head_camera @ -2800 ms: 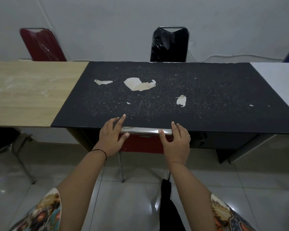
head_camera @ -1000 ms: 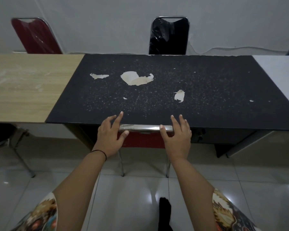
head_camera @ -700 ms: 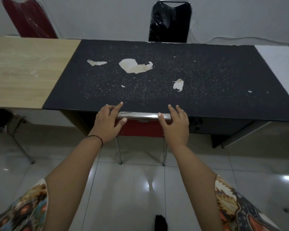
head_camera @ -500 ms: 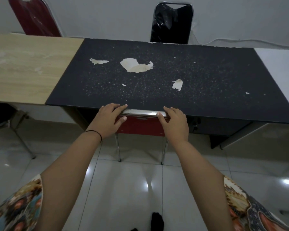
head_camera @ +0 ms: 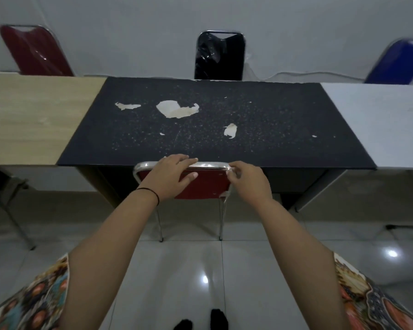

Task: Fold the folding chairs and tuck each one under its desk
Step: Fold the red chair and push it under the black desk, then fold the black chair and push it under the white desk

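Observation:
A red folding chair (head_camera: 205,184) with a chrome frame stands folded against the front edge of the black desk (head_camera: 260,129), its seat and lower parts hidden under the desktop. My left hand (head_camera: 169,177) lies over the chrome top rail, fingers across it and thumb on the red backrest. My right hand (head_camera: 246,182) curls round the rail's right corner. The two chrome legs reach the tiled floor below.
A wooden desk (head_camera: 29,120) adjoins on the left and a grey desk (head_camera: 379,125) on the right. Behind them, by the wall, stand a red chair (head_camera: 34,51), a black chair (head_camera: 219,55) and a blue chair (head_camera: 398,63). Another chair's frame (head_camera: 12,210) sits under the wooden desk.
My hands have gone from flat, fingers extended over the rail and desk edge, to curled round the rail. More of the red backrest shows outside the desk, and the view has pulled back.

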Demonstrator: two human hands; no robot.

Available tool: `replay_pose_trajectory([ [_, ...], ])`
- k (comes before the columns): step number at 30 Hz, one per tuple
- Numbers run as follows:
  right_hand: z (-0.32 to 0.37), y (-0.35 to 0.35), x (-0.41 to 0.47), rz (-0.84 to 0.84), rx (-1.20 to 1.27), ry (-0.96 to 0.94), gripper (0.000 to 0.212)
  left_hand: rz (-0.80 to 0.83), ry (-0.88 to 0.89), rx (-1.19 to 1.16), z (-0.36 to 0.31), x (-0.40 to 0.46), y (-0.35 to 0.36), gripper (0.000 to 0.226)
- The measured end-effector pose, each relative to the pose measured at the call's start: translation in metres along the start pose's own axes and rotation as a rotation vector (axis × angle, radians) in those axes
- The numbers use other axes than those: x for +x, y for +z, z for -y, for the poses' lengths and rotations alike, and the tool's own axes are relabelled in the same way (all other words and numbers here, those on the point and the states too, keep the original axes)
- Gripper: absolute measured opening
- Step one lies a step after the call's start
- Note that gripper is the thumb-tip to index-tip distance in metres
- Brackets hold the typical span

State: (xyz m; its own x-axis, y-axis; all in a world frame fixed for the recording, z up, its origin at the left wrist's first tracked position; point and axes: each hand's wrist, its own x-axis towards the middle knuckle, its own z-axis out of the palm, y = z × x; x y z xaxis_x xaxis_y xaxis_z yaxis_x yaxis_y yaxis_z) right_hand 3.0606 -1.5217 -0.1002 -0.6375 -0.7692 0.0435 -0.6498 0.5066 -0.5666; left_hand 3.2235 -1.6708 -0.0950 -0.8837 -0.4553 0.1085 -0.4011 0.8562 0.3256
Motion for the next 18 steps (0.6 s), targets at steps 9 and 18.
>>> replay_pose_trajectory([
  [9,-0.021,-0.068,-0.049,-0.078,-0.006,0.187,0.043,0.060,0.274,0.000,-0.065,0.049,-0.017,0.048],
  [18,-0.101,-0.150,-0.132,-0.255,-0.081,0.465,0.043,0.178,0.579,-0.012,-0.218,0.092,0.027,0.050],
])
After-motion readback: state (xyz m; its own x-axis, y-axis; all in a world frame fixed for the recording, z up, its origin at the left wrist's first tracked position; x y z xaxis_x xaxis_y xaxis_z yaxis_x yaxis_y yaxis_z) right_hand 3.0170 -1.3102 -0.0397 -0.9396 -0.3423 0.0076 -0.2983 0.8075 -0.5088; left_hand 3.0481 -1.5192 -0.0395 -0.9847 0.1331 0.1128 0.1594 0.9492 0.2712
